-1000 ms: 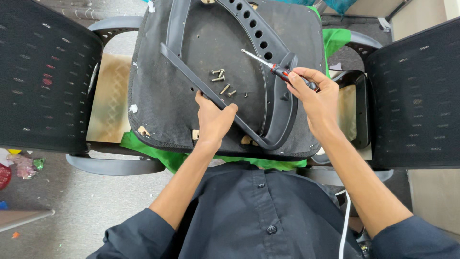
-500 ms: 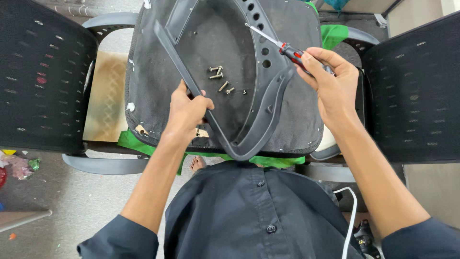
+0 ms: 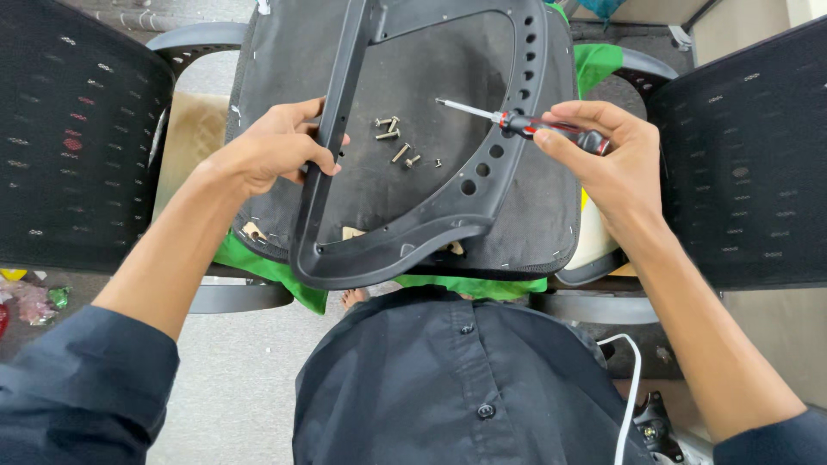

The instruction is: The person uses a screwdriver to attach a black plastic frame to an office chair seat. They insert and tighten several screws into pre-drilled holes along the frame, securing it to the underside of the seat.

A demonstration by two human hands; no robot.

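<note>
The person's left hand (image 3: 276,151) is closed around the left bar of a dark plastic frame (image 3: 405,245), fingers wrapped over the bar and thumb on its near side. The frame is a curved loop with a row of round holes along its right bar, and it lies on the black underside of an upturned seat cushion (image 3: 534,215).

The right hand (image 3: 607,155) is to the right of the frame and pinches a screwdriver (image 3: 517,125) with a red and black handle between thumb and fingertips. The metal shaft points left and crosses over the frame's holed right bar, with its tip inside the loop.

A small cluster of loose screws (image 3: 394,142) lies on the cushion inside the frame, between the two hands and just left of the screwdriver tip.

A green cloth (image 3: 258,267) shows under the cushion's near edge, below the frame. Black mesh chair backs (image 3: 77,129) stand left and right of the frame. A white cable (image 3: 633,387) hangs well below the frame, beside the person's dark shirt (image 3: 448,387).
</note>
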